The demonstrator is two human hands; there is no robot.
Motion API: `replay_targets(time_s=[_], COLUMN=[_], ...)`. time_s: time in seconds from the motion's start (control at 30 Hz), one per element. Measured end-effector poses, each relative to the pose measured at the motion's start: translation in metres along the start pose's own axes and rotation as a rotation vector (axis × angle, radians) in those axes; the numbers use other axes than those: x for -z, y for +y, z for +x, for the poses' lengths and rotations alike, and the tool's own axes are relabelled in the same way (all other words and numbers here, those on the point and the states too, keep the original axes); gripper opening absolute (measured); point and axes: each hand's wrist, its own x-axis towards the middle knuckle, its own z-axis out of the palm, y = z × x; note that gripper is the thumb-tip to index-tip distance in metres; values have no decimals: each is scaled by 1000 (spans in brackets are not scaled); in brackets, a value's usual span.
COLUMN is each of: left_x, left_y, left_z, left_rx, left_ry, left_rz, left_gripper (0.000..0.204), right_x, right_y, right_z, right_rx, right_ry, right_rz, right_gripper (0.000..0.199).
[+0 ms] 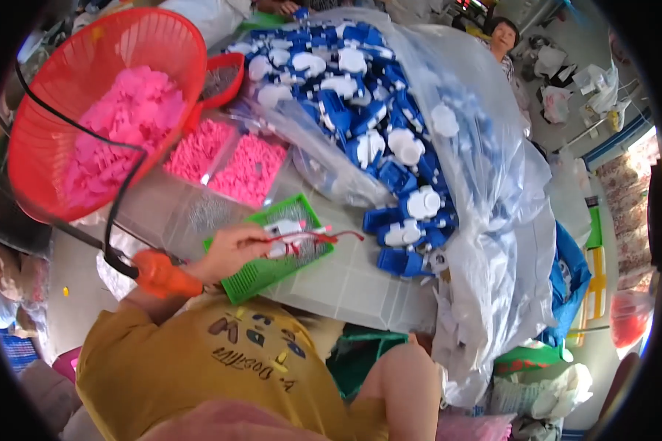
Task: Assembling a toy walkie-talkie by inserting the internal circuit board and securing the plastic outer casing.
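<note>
My left hand [237,250] reaches in from the left and pinches a pair of red-framed eyeglasses [322,237]. The glasses hang over a green slotted basket [261,279] on the table. Small grey metal pieces and a few white and pink bits lie inside that basket. My right hand does not show; a bare limb [404,375] at the lower right cannot be told as arm or leg. Beyond the basket sit two clear trays of small pink parts [246,170]. A big heap of blue-and-white plastic parts [401,147] spreads to the right, partly in clear plastic sheeting.
A large red basket [180,33] with pink pieces stands at the left. A black bent rod [114,206] with an orange end [162,273] crosses near my left forearm. A red scoop-shaped tray [232,81] lies behind. Clear sheeting [485,257] drapes over the right table edge. Another person is beyond.
</note>
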Motion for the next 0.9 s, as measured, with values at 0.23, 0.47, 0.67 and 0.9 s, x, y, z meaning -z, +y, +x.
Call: replay_targets(time_s=[0.23, 0.47, 0.67, 0.9], left_x=[14, 8, -6, -12], left_y=[-10, -32, -17, -11], left_z=[-13, -21, -16, -12], left_rx=[9, 6, -64, -92], left_ry=[5, 13, -15, -86], left_rz=[123, -94, -139, -162], left_gripper=[15, 12, 13, 15], right_x=[-10, 19, 44, 49], right_y=[-16, -85, -84, -84], right_z=[-45, -122, -120, -125], right_rx=[399, -895, -1076, -1232], right_ry=[300, 175, 117, 99], right_rz=[-612, -768, -809, -726], right_gripper=[33, 21, 16, 20])
